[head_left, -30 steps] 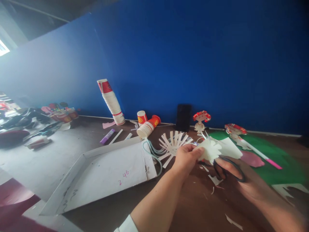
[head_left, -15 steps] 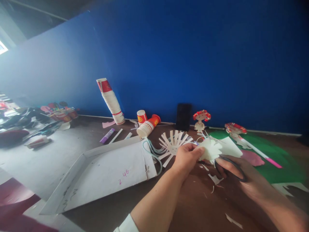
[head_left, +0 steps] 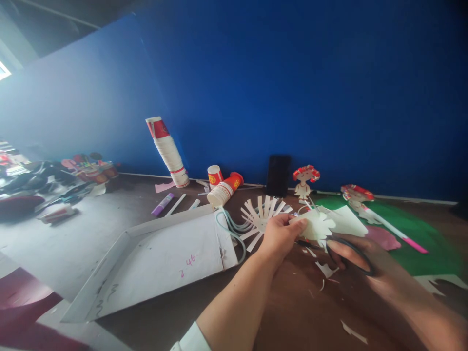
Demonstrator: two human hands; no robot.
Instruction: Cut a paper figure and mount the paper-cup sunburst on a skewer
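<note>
Between thumb and fingers, my left hand pinches a pale paper cutout with a scalloped edge. Black-handled scissors are in my right hand, at the paper's lower right edge; part of the blades is hidden by the paper. Another white sheet lies just behind the cutout. Left of it, a paper cup cut into spread strips lies on the table. Small paper scraps are scattered below my hands.
A shallow white box lies at left, with a purple glue stick behind it. A tall leaning cup stack, a dark phone and a paper figure stand by the blue wall. A pink-capped marker lies over green paper.
The paper cutout has turned slightly in my left hand and its scalloped edge is tilted differently. My right hand with the scissors has shifted only a little.
</note>
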